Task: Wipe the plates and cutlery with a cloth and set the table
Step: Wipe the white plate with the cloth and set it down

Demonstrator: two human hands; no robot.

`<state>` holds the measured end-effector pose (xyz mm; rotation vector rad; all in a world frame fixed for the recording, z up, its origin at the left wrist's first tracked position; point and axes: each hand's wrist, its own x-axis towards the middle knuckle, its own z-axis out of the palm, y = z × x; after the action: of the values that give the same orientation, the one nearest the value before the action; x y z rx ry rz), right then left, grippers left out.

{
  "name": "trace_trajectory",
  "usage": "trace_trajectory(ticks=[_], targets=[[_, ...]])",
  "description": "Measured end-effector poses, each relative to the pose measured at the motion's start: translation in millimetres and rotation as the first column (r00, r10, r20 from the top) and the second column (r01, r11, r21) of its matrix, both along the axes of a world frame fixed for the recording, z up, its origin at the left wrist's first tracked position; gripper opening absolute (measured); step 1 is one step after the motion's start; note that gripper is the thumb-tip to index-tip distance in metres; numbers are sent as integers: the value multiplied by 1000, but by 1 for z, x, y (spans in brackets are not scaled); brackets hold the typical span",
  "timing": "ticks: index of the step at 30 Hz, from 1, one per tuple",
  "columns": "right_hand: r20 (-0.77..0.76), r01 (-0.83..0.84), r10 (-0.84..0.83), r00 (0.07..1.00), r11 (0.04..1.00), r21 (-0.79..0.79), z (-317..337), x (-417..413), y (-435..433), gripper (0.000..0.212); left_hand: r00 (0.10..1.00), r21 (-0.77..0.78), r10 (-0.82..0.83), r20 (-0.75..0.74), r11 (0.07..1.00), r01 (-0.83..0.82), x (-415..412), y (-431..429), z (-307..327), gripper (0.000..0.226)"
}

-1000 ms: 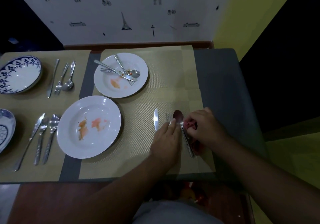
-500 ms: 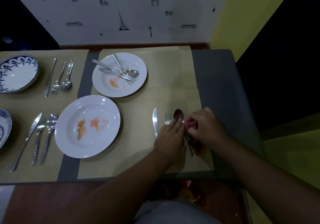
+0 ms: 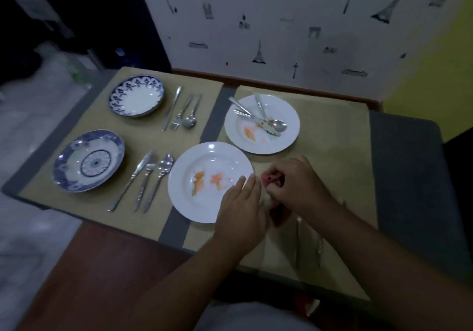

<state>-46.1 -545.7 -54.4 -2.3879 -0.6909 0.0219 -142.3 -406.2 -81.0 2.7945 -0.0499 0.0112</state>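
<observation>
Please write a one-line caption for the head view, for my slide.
Left hand, fingers straight, at the rim of the near stained plate; right hand grips a red cloth beside it.

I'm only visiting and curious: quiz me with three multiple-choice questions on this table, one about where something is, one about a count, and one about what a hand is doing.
1. Where does the stained cutlery lie?
A. on the far white plate
B. on the floor
C. on a chair

2. How many plates stand on the table?
A. two
B. four
C. six

3. What is the right hand doing?
A. lying flat and open
B. gripping a red cloth
C. lifting a spoon

Answers:
1 A: the pieces lie crossed on it.
2 B: the far one, the near white plate and two blue-patterned plates.
3 B: its fingers curl round the cloth.
</observation>
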Motion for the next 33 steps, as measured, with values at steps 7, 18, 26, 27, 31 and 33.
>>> trace_trajectory(ticks=[7, 18, 26, 27, 31, 33], targets=[[-98, -93, 89, 991, 995, -38, -6, 0, 104, 23, 970, -46, 204, -133, 976, -212, -4, 96, 3, 64], [-131, -307, 282, 950, 920, -243, -62, -16, 167, 34, 926, -246, 270, -265, 909, -336, 16, 178, -33, 62], [-130, -238, 202, 971, 888, -393, -66, -21, 168, 46, 775, -550, 345, -529, 557, -623, 33, 210, -31, 22], [-130, -232, 196, 972, 891, -389, -64, -20, 167, 47, 745, -560, 328, -581, 503, -658, 35, 211, -30, 26], [-116, -247, 221, 968, 922, -299, -56, -26, 161, 38, 654, -569, 249, -714, 339, -750, 35, 207, -23, 22], [-116, -281, 259, 959, 918, -280, -52, -35, 158, 37, 640, -564, 207, -740, 329, -758, 30, 204, -23, 23]])
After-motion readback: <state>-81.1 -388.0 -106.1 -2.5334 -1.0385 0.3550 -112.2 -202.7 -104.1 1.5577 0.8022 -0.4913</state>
